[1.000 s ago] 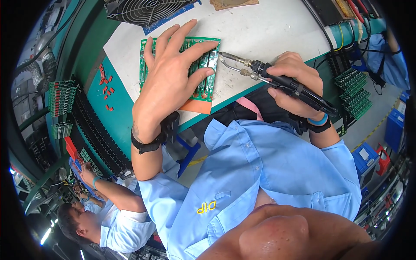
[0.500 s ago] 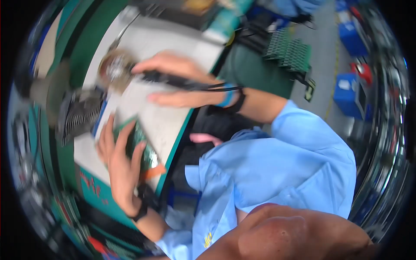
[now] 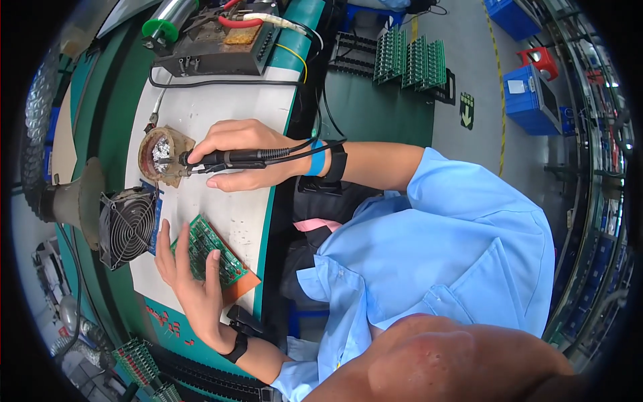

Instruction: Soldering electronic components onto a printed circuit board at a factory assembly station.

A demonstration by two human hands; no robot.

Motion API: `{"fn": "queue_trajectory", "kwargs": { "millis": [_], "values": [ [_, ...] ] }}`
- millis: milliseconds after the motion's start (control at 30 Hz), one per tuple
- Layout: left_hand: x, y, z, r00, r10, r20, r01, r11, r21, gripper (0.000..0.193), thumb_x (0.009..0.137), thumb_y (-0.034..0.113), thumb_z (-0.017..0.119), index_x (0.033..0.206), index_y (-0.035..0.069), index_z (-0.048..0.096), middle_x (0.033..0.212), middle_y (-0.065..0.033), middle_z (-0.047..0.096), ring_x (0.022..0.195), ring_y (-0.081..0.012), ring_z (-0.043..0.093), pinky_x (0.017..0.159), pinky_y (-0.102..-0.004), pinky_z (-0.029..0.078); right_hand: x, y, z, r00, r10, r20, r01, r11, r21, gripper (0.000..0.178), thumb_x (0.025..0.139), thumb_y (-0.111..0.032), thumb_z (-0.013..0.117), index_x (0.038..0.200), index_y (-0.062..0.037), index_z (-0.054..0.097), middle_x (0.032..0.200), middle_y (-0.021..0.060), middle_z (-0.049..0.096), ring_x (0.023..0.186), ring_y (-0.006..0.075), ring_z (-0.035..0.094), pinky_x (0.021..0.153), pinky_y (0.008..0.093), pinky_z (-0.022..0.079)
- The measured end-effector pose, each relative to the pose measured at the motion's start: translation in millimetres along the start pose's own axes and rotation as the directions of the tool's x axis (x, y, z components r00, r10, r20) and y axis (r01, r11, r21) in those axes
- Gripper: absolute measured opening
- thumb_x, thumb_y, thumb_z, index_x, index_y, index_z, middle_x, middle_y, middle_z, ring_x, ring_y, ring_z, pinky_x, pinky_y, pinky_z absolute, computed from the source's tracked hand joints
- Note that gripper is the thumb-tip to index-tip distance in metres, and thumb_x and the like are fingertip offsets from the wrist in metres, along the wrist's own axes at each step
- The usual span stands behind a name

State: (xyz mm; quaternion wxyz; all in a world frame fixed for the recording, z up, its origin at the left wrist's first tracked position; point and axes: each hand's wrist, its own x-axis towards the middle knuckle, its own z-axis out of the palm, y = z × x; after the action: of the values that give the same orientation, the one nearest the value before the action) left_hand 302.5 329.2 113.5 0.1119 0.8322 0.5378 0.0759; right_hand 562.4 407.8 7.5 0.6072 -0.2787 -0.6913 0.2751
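My right hand (image 3: 244, 141) grips a black-handled soldering iron (image 3: 234, 158), with dark cables running back over the wrist. The front end of the iron is at the side of a round brownish pot (image 3: 182, 143) holding shiny silvery material; whether they touch is hard to tell. Lower in the view, my left hand (image 3: 197, 295) has its fingers spread over a green circuit board (image 3: 202, 242). Those fingers hide part of the board; any firm contact cannot be made out. An orange flat piece (image 3: 240, 288) sticks out from beneath the board's near corner.
A small black fan (image 3: 130, 228) and a flared duct (image 3: 87, 201) stand beyond the board. At the top sits a dark metal box (image 3: 234, 53) with a solder reel (image 3: 167, 27). Small red parts (image 3: 167, 320) lie on the green mat. Racked green boards (image 3: 408, 60) stand to the right.
The view has shifted and become sharper. My right hand still holds the iron beside the pot, and my left hand remains spread at the board.
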Motion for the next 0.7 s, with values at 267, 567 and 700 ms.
{"fn": "queue_trajectory", "kwargs": {
  "millis": [267,567,700],
  "values": [
    [-34,30,-3,0.985,-0.025,-0.169,-0.009,0.980,-0.198,0.057,0.090,0.008,0.077,0.142,-0.002,0.057,0.146,-0.0208,0.059,0.136,-0.0396,0.054,0.114,-0.0484,0.041,-7,4,1,1.000,-0.012,-0.004,0.012,1.000,0.018,0.041,0.081,-0.013,0.081,0.120,-0.0042,0.071,0.097,0.0103,0.071,0.087,0.0265,0.068,0.077,0.0368,0.054],
    [-96,3,23,0.956,-0.191,-0.222,0.033,0.823,-0.567,0.050,0.085,0.008,0.083,0.131,-0.003,0.066,0.117,-0.0193,0.074,0.107,-0.0345,0.070,0.098,-0.0431,0.052,-8,-5,49,0.996,-0.007,0.093,0.015,0.996,-0.086,0.037,0.085,-0.012,0.082,0.120,-0.0042,0.072,0.102,0.0118,0.072,0.091,0.0257,0.069,0.080,0.0364,0.055],
    [-149,-57,-3,0.847,-0.042,-0.530,-0.161,0.930,-0.329,0.040,0.076,0.014,0.087,0.114,0.006,0.077,0.117,-0.0161,0.067,0.110,-0.0358,0.061,0.097,-0.0464,0.048,-17,-61,123,0.988,0.049,0.144,-0.009,0.964,-0.264,0.040,0.089,-0.007,0.078,0.128,-0.0032,0.069,0.120,0.0109,0.072,0.108,0.0217,0.068,0.095,0.0342,0.054]
  ]
}}
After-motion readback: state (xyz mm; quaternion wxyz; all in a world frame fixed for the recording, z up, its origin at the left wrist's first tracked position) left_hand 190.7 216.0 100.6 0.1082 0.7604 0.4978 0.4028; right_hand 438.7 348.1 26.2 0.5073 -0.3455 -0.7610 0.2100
